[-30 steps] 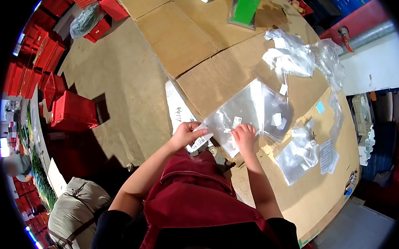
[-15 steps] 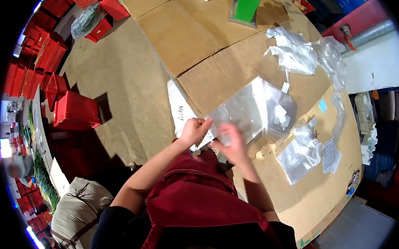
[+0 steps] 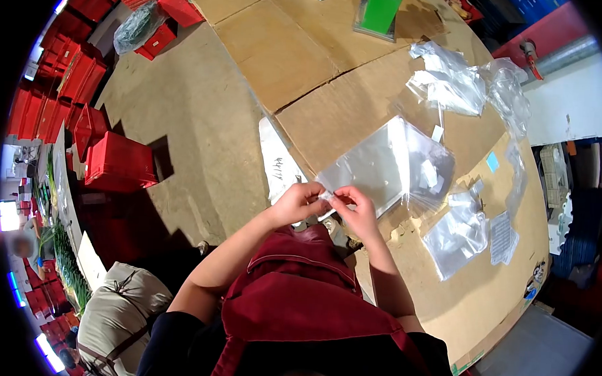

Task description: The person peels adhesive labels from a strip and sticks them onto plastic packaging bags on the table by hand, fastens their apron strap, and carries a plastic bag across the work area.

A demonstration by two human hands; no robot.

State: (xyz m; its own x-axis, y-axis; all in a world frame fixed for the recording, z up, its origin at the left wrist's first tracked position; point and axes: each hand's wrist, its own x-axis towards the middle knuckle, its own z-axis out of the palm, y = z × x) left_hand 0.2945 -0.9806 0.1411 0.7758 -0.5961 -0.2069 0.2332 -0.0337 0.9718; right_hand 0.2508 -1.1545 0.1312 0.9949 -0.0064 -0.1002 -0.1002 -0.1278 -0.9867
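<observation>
My left hand [image 3: 299,204] is closed in a pinch at the table's near edge. Facing it, my right hand [image 3: 356,212] pinches too, and the fingertips of both meet around a small whitish piece [image 3: 325,196]. Whether it is paper or plastic I cannot tell. Just beyond my fingers lies a stack of clear plastic bags [image 3: 369,161], fanned out towards the right, with small white labels [image 3: 432,180] on its far part. A white sheet with handwriting [image 3: 278,161] hangs over the table edge left of my hands.
Crumpled clear plastic [image 3: 453,80] and another clear bag bundle [image 3: 455,235] lie on the cardboard-covered table [image 3: 386,77]. Near them are a printed sheet [image 3: 504,238] and a blue note [image 3: 492,161]. A green container [image 3: 381,13] stands at the back. Red crates [image 3: 117,163] stand on the floor to the left.
My right hand, blurred and apart before, has come to my left hand, and their fingertips now meet on the small whitish piece. The view has shifted slightly.
</observation>
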